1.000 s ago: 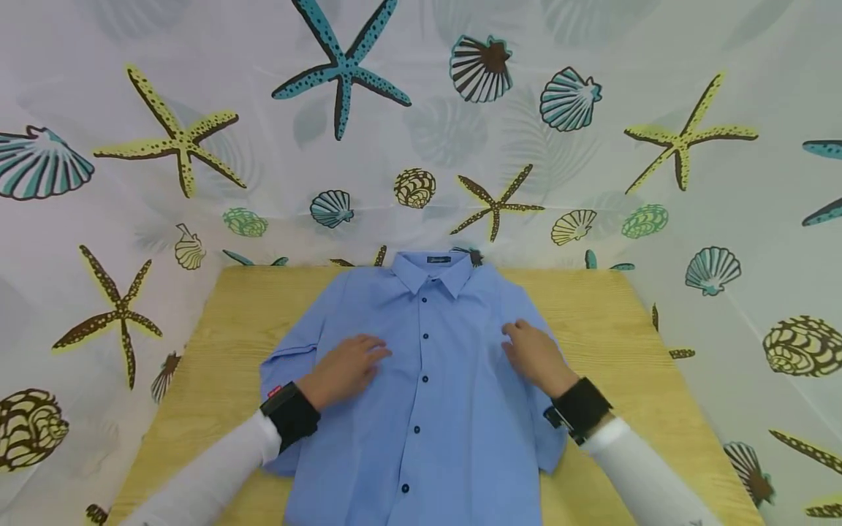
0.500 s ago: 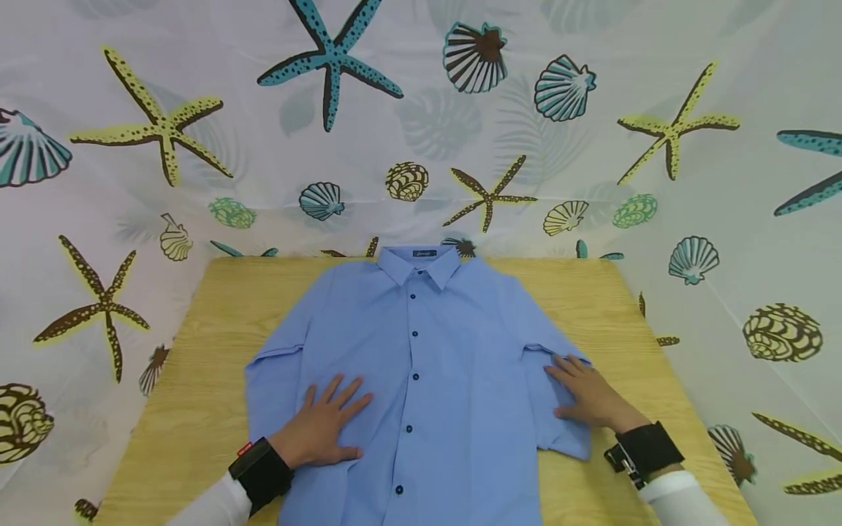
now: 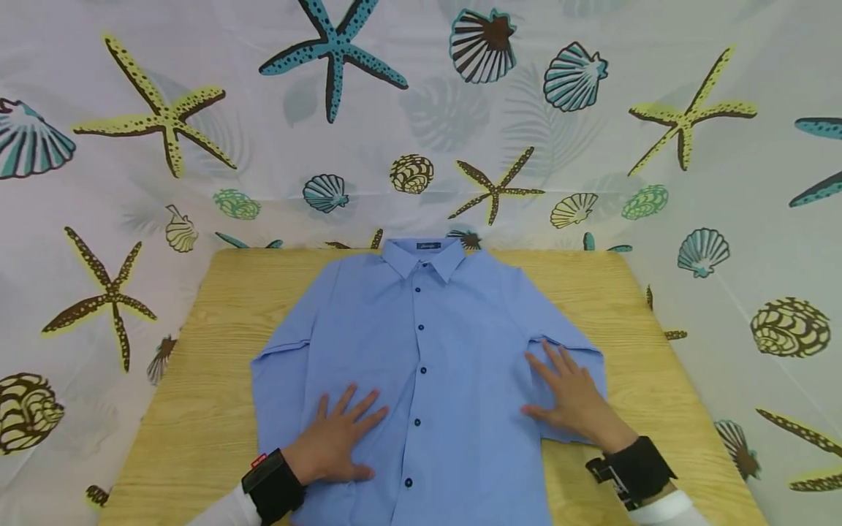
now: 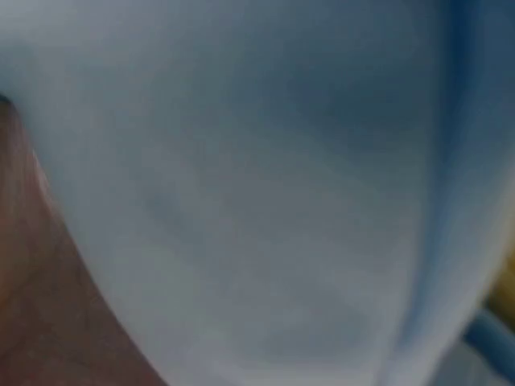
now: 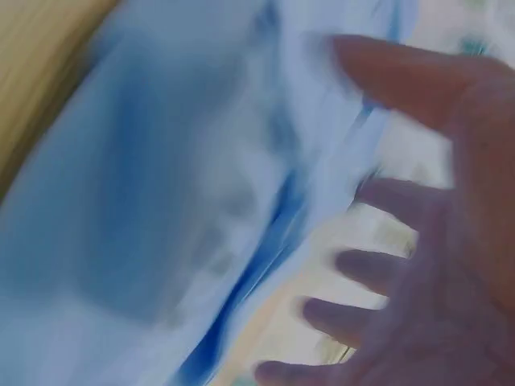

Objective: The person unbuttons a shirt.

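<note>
A light blue button-up shirt [image 3: 473, 380] lies front up, its collar toward the far edge of the table. My left hand [image 3: 338, 438] rests with spread fingers on the lower left of the shirt front, beside the row of dark buttons. At the right, my right hand [image 3: 569, 391] is spread over the seam between shirt body and sleeve [image 3: 585, 365], which has a fold across it. Blurred blue cloth fills most of the left wrist view, with a bit of skin at its edge. The right wrist view shows my right hand [image 5: 451, 241] with fingers apart over the shirt [image 5: 121, 241].
The shirt lies on a light wooden table [image 3: 217, 336], with bare wood on both sides. A white cloth [image 3: 368, 131] printed with starfish and shells hangs behind the table and along its sides. Each wrist wears a black band.
The right hand moved outward to the sleeve, which now spreads farther right, then shifted slightly inward. My left hand came down nearer the shirt's lower part and its fingers spread.
</note>
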Motion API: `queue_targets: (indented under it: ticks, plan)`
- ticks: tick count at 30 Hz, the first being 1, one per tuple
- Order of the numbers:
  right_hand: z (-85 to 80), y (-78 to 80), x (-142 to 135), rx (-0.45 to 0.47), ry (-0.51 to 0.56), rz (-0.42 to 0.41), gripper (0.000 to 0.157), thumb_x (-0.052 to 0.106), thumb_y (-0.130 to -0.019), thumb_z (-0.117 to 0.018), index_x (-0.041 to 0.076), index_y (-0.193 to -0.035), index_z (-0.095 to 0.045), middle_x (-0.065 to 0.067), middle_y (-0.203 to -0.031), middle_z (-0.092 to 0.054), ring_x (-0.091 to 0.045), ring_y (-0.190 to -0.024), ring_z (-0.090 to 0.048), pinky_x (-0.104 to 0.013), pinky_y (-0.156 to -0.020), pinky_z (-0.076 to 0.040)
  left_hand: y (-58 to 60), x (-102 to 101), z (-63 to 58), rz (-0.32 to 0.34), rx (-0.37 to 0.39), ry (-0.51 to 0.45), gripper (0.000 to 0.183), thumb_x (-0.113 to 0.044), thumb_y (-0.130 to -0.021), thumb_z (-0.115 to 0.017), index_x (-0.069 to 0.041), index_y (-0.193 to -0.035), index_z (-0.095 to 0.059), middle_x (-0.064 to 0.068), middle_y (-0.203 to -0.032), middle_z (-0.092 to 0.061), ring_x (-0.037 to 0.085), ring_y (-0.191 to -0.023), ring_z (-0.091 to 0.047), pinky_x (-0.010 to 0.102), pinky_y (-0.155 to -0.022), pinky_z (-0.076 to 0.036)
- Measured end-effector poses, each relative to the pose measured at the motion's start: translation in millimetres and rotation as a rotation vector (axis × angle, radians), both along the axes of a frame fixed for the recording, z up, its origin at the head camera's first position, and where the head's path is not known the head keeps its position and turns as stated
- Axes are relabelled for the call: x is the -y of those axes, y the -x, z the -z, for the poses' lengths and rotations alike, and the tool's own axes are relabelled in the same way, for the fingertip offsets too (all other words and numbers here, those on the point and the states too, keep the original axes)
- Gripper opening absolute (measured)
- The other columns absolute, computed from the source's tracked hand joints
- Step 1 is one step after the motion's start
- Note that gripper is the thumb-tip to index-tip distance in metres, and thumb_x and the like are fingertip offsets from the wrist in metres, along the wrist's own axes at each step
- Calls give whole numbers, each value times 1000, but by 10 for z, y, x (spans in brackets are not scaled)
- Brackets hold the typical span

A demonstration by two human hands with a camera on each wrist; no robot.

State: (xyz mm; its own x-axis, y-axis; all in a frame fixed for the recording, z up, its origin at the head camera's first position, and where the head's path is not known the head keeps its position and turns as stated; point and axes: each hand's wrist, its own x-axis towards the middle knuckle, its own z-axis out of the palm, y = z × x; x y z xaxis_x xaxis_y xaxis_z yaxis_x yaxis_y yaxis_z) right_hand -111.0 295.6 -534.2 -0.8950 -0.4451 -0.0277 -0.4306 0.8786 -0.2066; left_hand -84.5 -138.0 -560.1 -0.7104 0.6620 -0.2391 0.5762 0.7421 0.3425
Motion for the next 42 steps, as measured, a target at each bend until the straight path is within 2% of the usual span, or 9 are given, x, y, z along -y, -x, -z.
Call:
queue_targets:
  ticks: [4, 9, 15, 21, 25, 29, 35, 38, 42]
  plan:
    - [146, -106, 363, 102, -13, -107, 110, 81, -60, -57, 23, -147, -21, -15, -151, -12, -49, -130, -10, -78, -86, -21, 21, 46, -53, -21, -7, -6, 104, -71, -63, -67, -25, -146, -25, 7, -152, -14, 42, -134, -4, 78, -89, -11]
    - [261, -178, 321, 176, -95, -102, 122, 85, -47, -58, 24, -146, -24, -11, -153, -10, -44, -133, -4, -76, -90, -18, -10, 130, -24, -16, 6, -10, 116, -75, -52, -69, -23, -146, -24, 9, -153, -11, 43, -133, -3, 80, -86, -12]
    - [184, -149, 250, 196, -72, -120, 123, 84, -46, -59, 24, -147, -22, -11, -153, -9, -44, -133, -3, -77, -89, -17, -13, 136, 2, -18, 19, -40, 117, -79, -53, -64, -24, -147, -22, 8, -153, -8, 42, -134, 0, 81, -85, -12]
    - [-6, -30, 421, 114, -39, -115, 114, 81, -56, -60, 22, -147, -23, -14, -151, -17, -44, -132, -13, -76, -89, -21, 166, 146, -250, -24, 29, -68, 96, -77, -70, -54, -25, -146, -25, 7, -151, -19, 38, -135, -7, 74, -93, -14]
    - [-160, 371, 642, -57, 47, -116, 92, 67, -69, -65, 17, -141, -36, -13, -139, -38, -36, -125, -34, -66, -88, -35, 556, 114, -539, -2, -216, -140, 79, -68, -79, -54, -21, -140, -38, 6, -143, -35, 30, -131, -24, 61, -97, -25]
    - [-205, 1043, 920, -150, 127, -90, 64, 47, -81, -67, 14, -132, -47, -8, -122, -51, -25, -110, -48, -48, -84, -46, 1215, -27, -686, -13, -400, -214, 60, -49, -86, -59, -15, -133, -46, 7, -134, -46, 25, -123, -37, 51, -96, -33]
    - [20, 2050, 1463, -286, 121, -100, 55, 26, -85, -67, 10, -133, -45, -11, -131, -46, -29, -120, -40, -45, -97, -38, 2365, -488, -451, -145, -432, -232, 44, -22, -94, -53, -10, -135, -42, 9, -130, -51, 25, -120, -43, 42, -100, -34]
    - [224, 2319, 1688, -250, 29, -101, 59, 26, -88, -63, 9, -139, -37, -12, -139, -40, -32, -128, -31, -53, -101, -30, 2609, -626, -213, -166, -428, -143, 47, -20, -94, -53, -8, -137, -39, 10, -132, -49, 27, -121, -42, 45, -100, -34]
    - [362, 2513, 1844, -195, -40, -50, 41, 22, -92, -57, 12, -131, -47, -9, -130, -49, -31, -123, -36, -60, -97, -29, 2669, -646, -40, -169, -398, -102, 52, -20, -91, -56, -8, -138, -37, 12, -134, -47, 29, -124, -38, 52, -99, -33]
